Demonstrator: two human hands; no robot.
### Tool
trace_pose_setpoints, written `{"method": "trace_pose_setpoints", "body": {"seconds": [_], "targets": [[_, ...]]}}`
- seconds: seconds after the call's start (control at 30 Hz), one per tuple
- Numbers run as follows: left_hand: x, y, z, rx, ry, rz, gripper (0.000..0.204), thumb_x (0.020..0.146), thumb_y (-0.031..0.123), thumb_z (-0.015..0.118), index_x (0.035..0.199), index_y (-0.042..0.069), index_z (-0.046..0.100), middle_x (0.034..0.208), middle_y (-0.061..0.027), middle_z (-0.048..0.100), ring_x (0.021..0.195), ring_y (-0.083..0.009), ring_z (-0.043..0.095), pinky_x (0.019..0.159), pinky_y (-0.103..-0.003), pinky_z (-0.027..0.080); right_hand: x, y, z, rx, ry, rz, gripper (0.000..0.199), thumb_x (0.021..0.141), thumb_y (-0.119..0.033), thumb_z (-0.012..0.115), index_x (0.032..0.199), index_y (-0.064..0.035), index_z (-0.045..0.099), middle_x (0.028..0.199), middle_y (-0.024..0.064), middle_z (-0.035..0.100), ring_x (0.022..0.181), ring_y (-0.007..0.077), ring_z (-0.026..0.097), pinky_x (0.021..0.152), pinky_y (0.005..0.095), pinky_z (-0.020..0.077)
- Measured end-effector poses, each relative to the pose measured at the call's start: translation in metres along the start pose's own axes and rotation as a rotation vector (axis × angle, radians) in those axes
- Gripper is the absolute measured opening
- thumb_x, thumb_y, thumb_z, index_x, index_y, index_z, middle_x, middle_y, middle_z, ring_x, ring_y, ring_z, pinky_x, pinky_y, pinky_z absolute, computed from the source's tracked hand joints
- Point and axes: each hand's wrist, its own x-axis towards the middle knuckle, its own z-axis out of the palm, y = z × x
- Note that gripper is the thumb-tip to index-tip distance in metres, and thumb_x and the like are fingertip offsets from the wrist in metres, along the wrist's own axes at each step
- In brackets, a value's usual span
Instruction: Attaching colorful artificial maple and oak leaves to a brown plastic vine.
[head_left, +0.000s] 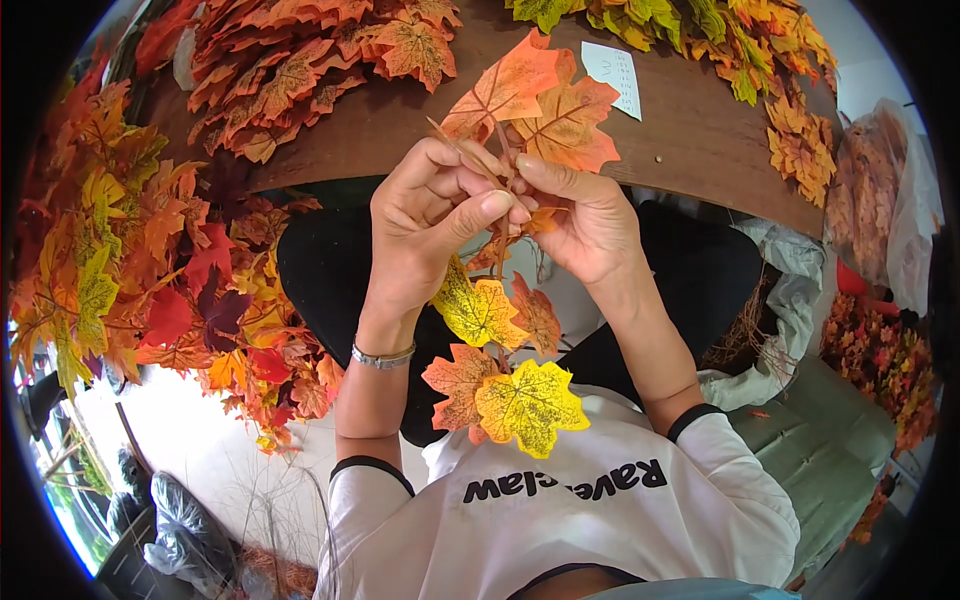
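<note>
White T-shirt (600,515) fabric fills the near edge; above the lap (690,265) hangs an artificial maple-leaf spray (532,408), its stem (502,245) pinched between thumb and fingers by left hand (425,215) and right hand (588,225), below 2 orange leaves (572,118). Presumably leaves are being fixed on; the next move calls for a steady pinch at the joint, hidden by fingers. An edge-on brown strip (452,141) is hard to identify; the surface (700,155) is cut off above

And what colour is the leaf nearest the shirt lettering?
Yellow leaf, dark speckles; shows best in head view.
</note>
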Motion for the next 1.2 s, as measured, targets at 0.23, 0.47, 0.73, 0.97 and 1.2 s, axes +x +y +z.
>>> {"method": "trace_pose_setpoints", "body": {"seconds": [0.23, 0.47, 0.73, 0.97, 1.2], "targets": [[0.0, -0.002, 0.0, -0.017, -0.011, 0.001, 0.02, 0.08, -0.005, 0.058, 0.091, 0.001, 0.042, 0.085, -0.0096, 0.055, 0.075, -0.017, 0.061, 0.063, -0.026, 0.049, -0.001, 0.001, -0.006, 0.03, -0.034, 0.007, 0.018, 0.078, 0.0, 0.059, 0.095, 0.0042, 0.054, 0.083, 0.012, 0.06, 0.067, 0.0196, 0.056, 0.062, 0.0308, 0.047], [0.001, -0.001, -0.001, 0.012, -0.034, -0.022, 0.017, 0.08, -0.003, 0.059, 0.088, -0.001, 0.045, 0.086, -0.0094, 0.055, 0.075, -0.0159, 0.061, 0.061, -0.023, 0.048, -0.001, 0.002, -0.005, 0.095, 0.012, 0.024, 0.02, 0.078, 0.0, 0.059, 0.097, 0.0034, 0.053, 0.083, 0.012, 0.059, 0.069, 0.0188, 0.056, 0.062, 0.0307, 0.0469], [0.0, 0.0, 0.0, 0.024, -0.026, -0.023, 0.016, 0.079, -0.003, 0.059, 0.087, -0.001, 0.045, 0.085, -0.0093, 0.055, 0.074, -0.0153, 0.061, 0.06, -0.023, 0.048, -0.003, 0.004, -0.002, 0.096, -0.013, -0.02, 0.021, 0.078, 0.0, 0.06, 0.097, 0.0028, 0.053, 0.083, 0.0111, 0.059, 0.069, 0.0188, 0.056, 0.061, 0.0298, 0.0465], [0.0, -0.003, 0.001, 0.014, -0.025, -0.005, 0.017, 0.079, -0.003, 0.06, 0.087, -0.001, 0.045, 0.085, -0.0089, 0.055, 0.074, -0.0148, 0.061, 0.06, -0.023, 0.047, -0.005, 0.006, -0.009, -0.012, -0.022, -0.052, 0.021, 0.077, -0.001, 0.061, 0.096, 0.0036, 0.053, 0.082, 0.0106, 0.059, 0.068, 0.0192, 0.056, 0.062, 0.0286, 0.0462], [-0.001, -0.004, 0.003, 0.006, 0.032, -0.074, 0.017, 0.08, -0.002, 0.06, 0.092, -0.001, 0.048, 0.082, -0.0082, 0.057, 0.073, -0.0135, 0.06, 0.059, -0.023, 0.048, -0.005, 0.012, -0.019, -0.066, -0.068, -0.118, 0.019, 0.079, -0.002, 0.059, 0.096, 0.0046, 0.053, 0.081, 0.0095, 0.058, 0.069, 0.0182, 0.056, 0.064, 0.0273, 0.0461]]}}
